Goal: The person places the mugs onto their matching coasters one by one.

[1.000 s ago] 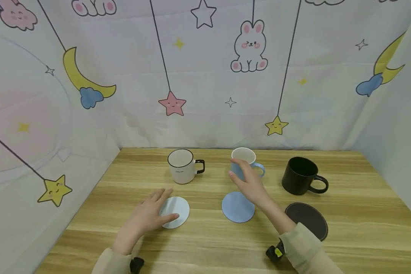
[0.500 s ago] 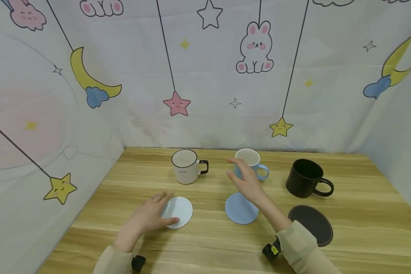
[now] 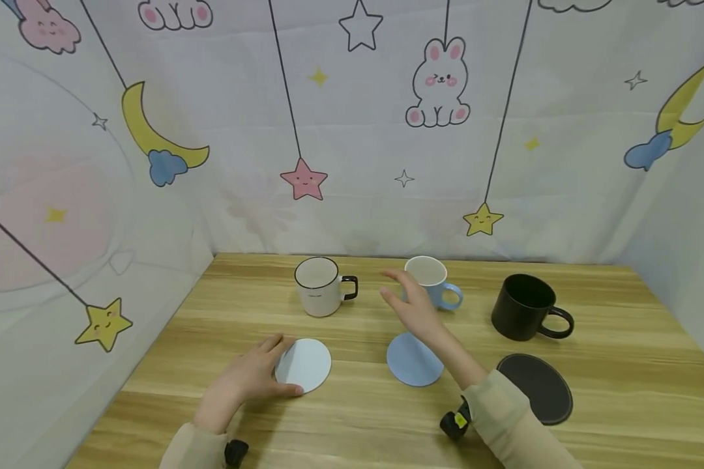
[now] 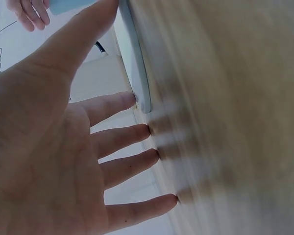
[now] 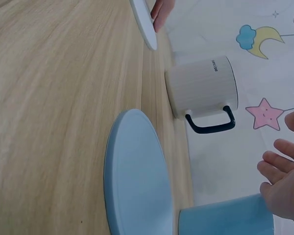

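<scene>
A thin, round white coaster lay on the wood-grain table, in front of a white, ceramic-looking mug with black rim and handle. The coaster looked light, stiff and smooth, likely to skid if pushed; being so flat, it seemed best taken by opposite edges, with a fingertip worked underneath. The left hand was spread, thumb and index finger touching the rim, other fingertips on the table; how firmly it pressed, I could not tell. The right hand was relaxed and held nothing before the light-blue mug. Half a second earlier, the left thumb had been over the coaster's face; the right hand had since shifted slightly left.
</scene>
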Motion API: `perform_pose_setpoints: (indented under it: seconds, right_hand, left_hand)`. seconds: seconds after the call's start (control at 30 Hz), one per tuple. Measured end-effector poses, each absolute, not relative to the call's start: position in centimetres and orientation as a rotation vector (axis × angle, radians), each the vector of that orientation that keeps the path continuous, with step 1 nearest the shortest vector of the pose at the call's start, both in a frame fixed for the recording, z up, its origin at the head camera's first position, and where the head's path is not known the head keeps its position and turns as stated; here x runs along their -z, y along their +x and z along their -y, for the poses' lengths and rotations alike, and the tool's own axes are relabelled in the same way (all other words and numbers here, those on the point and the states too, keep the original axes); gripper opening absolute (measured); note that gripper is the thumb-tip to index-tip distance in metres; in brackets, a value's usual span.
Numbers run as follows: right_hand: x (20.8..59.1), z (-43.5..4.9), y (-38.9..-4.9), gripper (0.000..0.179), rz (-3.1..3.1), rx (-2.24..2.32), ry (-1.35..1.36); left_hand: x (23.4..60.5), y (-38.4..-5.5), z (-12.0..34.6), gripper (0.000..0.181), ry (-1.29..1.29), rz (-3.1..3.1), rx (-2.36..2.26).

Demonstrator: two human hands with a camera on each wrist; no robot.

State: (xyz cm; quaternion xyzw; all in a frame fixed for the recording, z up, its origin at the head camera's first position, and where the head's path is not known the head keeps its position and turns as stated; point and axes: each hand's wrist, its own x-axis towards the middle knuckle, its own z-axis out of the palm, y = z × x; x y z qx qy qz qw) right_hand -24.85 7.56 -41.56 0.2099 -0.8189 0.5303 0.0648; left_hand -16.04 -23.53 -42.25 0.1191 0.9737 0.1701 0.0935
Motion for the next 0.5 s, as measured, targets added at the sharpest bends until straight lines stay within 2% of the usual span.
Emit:
perform_pose_setpoints:
  seconds: [0.5]
  right_hand:
    - [42.0, -6.3, -25.9, 0.046, 2.465, -1.729, 0.589]
  left_hand:
    - [42.3, -15.9, 24.0, 0.098, 0.356, -2.864, -0.53]
